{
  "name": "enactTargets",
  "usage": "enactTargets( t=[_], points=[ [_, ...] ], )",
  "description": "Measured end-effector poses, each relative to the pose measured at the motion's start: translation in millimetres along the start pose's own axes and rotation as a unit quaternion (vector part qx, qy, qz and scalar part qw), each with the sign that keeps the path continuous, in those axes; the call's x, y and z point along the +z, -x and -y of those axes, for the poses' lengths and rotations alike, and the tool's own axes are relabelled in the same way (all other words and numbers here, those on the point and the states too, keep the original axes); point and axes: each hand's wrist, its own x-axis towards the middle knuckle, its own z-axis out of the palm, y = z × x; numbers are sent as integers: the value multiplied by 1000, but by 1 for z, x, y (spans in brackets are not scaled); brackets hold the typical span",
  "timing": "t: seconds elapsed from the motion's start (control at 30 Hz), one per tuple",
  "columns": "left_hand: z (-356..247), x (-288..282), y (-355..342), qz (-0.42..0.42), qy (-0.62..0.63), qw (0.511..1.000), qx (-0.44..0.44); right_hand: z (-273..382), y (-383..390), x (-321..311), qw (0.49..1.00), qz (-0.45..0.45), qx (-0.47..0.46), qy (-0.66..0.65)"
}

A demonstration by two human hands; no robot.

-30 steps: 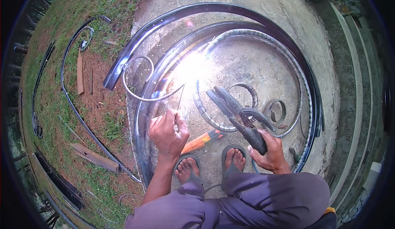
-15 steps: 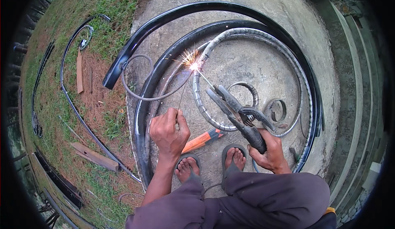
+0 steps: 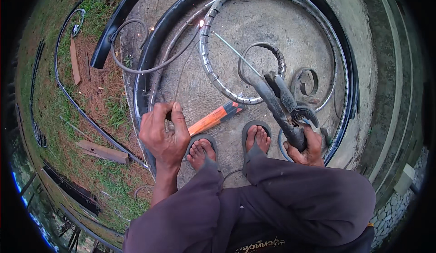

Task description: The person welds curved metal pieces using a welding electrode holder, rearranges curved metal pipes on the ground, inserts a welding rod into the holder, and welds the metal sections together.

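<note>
My left hand (image 3: 164,132) is closed on a thin metal rod (image 3: 180,75), which runs up toward a small glowing spot on the notched silver metal ring (image 3: 203,49). My right hand (image 3: 308,148) grips the black handle of a welding electrode holder (image 3: 285,112). A pale, thin welding electrode (image 3: 236,52) sticks out of its jaws, its tip just inside the ring and apart from the glow. Beside the ring's left edge, a bent grey rod (image 3: 152,71) curls out to a black curved tube (image 3: 110,32).
On the concrete lie an orange-and-black painted piece (image 3: 213,119), a flat metal coil (image 3: 314,86) and a smaller curl (image 3: 243,64). My sandalled feet stand just below. Long bent tubing (image 3: 61,82) and brown wooden pieces (image 3: 105,151) lie on the grass at left. Concrete steps (image 3: 388,85) rise at right.
The bright spray of sparks has died down to a small glow. The electrode tip has come away from the ring. My view has shifted, so the ring sits higher in it.
</note>
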Motion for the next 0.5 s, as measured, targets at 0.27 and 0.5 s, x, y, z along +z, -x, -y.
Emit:
enactTargets(
  t=[0.27, 0.5],
  points=[
    [10, -1, 32, 68, 8, 995, 70, -19, 55, 2, 990, -50, 93, -94],
    [24, -18, 26, 57, -3, 990, 129, 11, 54, -32, 991, -29, 67, 109]
  ],
)
